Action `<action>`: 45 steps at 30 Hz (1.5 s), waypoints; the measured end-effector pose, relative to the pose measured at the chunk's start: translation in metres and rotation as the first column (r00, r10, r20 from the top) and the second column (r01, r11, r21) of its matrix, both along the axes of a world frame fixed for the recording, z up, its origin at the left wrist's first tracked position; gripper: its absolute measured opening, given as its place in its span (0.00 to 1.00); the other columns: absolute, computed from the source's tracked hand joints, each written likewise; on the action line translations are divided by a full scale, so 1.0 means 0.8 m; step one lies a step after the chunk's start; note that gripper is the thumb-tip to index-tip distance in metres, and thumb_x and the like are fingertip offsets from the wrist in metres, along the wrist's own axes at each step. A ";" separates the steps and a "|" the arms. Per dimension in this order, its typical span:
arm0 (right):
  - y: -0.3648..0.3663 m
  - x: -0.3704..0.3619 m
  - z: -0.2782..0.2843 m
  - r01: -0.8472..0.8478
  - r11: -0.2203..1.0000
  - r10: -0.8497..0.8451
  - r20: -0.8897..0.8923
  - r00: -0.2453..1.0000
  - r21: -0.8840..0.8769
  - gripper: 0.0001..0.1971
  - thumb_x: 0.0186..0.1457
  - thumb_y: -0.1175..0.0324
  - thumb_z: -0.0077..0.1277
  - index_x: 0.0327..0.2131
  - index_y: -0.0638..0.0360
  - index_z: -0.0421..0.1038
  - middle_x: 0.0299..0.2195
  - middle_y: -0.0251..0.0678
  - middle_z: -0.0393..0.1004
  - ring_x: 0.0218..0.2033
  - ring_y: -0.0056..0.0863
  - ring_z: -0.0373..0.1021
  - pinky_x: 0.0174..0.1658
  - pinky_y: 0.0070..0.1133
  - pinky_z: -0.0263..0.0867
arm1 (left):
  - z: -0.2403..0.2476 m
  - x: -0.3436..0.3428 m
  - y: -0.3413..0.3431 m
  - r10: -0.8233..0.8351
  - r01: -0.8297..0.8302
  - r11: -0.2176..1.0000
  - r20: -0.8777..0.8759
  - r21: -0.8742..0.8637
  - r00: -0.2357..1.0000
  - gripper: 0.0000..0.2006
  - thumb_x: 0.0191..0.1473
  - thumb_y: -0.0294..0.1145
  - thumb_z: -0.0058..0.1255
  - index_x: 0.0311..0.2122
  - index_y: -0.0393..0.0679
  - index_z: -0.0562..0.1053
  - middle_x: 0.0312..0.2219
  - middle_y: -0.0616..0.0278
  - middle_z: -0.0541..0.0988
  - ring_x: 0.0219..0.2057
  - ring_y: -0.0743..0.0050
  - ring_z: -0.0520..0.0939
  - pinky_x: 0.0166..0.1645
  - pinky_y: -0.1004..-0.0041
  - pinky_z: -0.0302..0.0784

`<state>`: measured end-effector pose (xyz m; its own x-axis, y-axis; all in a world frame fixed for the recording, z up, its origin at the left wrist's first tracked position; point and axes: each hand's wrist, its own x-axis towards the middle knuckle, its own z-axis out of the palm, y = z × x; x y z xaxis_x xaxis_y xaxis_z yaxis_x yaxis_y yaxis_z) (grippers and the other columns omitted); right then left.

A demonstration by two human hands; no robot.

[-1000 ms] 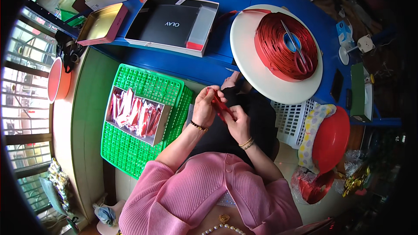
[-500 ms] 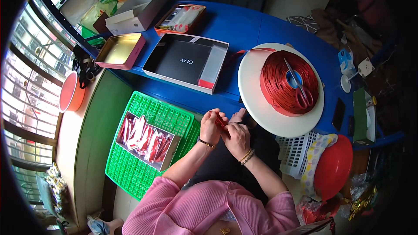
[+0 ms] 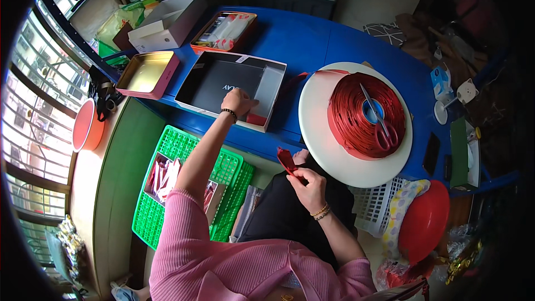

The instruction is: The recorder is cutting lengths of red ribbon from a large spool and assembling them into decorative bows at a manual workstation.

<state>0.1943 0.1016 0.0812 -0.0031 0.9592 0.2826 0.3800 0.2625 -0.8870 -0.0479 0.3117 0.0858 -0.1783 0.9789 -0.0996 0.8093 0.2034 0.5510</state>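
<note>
My left hand (image 3: 239,103) reaches over a shallow open box (image 3: 209,81) with a black inner panel on the blue table. Its thumb stands apart from the bent fingers, above the box's pale grey compartment (image 3: 270,90). A small red piece (image 3: 256,119) lies at the near end of that compartment. Above my lap, my right hand (image 3: 310,188) is closed on a folded piece of red ribbon (image 3: 286,159), whose end sticks up past the fingers. To the right, a big roll of red ribbon (image 3: 348,117) lies on a round white board (image 3: 317,156), with scissors (image 3: 382,131) on top.
Left of my lap, a green plastic basket (image 3: 146,226) bears a box of red-and-white wrapped pieces (image 3: 161,181), partly behind my left arm. A pink-gold tray (image 3: 146,75), white box (image 3: 167,22) and orange tray (image 3: 225,30) stand farther back. A red basin (image 3: 426,220) stands at right.
My left hand has left the red ribbon piece and moved up and left to the black-panelled box. My right hand keeps the piece, slightly lower. The whole view has shifted a little.
</note>
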 end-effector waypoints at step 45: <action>-0.068 0.042 0.006 -0.015 0.977 -0.078 0.425 0.902 0.210 0.07 0.38 0.72 0.60 0.22 0.56 0.70 0.23 0.30 0.72 0.21 0.30 0.67 0.29 0.25 0.57 | -0.032 0.120 -0.260 0.318 0.114 0.940 0.947 -0.321 0.044 0.08 0.51 0.28 0.51 0.32 0.33 0.73 0.30 0.57 0.78 0.33 0.71 0.78 0.41 0.75 0.74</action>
<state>0.2276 0.0472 0.0857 -0.1391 0.8825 0.4494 0.7214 0.4011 -0.5645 0.0481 0.1035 0.0603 0.2023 0.8516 -0.4836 -0.4882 0.5158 0.7040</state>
